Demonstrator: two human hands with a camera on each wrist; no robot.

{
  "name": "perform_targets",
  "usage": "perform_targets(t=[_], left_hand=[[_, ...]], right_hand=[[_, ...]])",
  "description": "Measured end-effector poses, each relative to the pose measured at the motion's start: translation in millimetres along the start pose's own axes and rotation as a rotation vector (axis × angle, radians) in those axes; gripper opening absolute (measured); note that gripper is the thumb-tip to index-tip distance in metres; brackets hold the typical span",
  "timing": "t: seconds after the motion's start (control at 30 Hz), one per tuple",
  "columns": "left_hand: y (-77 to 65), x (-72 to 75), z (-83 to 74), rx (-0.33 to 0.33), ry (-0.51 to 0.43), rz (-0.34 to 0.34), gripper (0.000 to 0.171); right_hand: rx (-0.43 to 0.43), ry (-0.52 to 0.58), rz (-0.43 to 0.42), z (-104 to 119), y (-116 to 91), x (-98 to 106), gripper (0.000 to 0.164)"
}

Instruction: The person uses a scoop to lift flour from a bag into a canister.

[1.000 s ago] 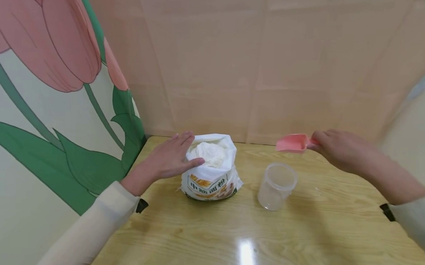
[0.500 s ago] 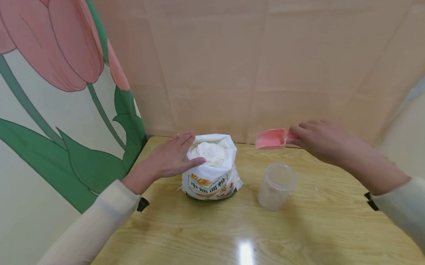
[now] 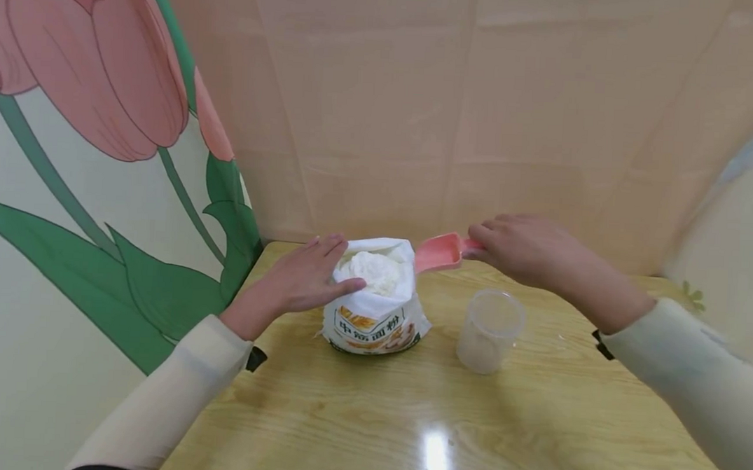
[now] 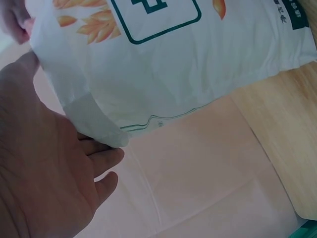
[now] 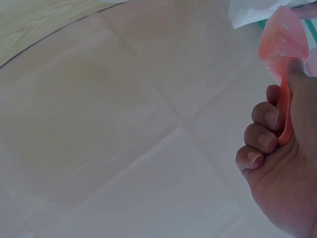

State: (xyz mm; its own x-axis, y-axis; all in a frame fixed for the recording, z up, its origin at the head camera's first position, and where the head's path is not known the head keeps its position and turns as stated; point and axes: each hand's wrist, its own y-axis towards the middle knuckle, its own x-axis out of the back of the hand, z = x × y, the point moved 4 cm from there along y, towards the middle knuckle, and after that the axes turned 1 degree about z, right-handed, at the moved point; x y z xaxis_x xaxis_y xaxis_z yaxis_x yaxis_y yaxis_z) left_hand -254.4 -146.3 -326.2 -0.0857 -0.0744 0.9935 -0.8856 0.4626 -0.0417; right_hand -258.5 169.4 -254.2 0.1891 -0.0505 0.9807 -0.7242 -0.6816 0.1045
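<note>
A white bag of flour (image 3: 372,327) stands upright on the table, its rim rolled outward and white flour (image 3: 378,271) heaped inside. My left hand (image 3: 299,277) rests against the bag's left rim, fingers and thumb extended; in the left wrist view the fingers (image 4: 106,161) lie along the bag's side. My right hand (image 3: 527,252) grips the handle of a pink scoop (image 3: 440,253), whose bowl overlaps the bag's right rim in the head view. White powder clings inside the scoop in the right wrist view. Below the right hand stands a clear plastic cup (image 3: 489,331), upright.
The wooden table (image 3: 343,416) ends at a peach cloth backdrop (image 3: 369,122) behind the bag. A wall with a painted tulip (image 3: 125,77) borders the left side. Another pale, patterned wall (image 3: 729,257) rises at the right.
My right hand has carried the scoop leftward, from above and behind the cup to the bag's right rim. The left hand and the bag have stayed in place.
</note>
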Motion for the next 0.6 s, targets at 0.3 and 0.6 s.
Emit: perform_targets(t=[0.3,0.6], left_hand=[[1.2,1.1,-1.0,-0.002,0.007,-0.008,0.104],[1.3,3.4,-3.1,0.0,0.006,-0.01,0.103]], right_hand=[[0.086,0.007,-0.021,11,22,3,0.028],[0.089,0.009,0.025,17,39,3,0.024]])
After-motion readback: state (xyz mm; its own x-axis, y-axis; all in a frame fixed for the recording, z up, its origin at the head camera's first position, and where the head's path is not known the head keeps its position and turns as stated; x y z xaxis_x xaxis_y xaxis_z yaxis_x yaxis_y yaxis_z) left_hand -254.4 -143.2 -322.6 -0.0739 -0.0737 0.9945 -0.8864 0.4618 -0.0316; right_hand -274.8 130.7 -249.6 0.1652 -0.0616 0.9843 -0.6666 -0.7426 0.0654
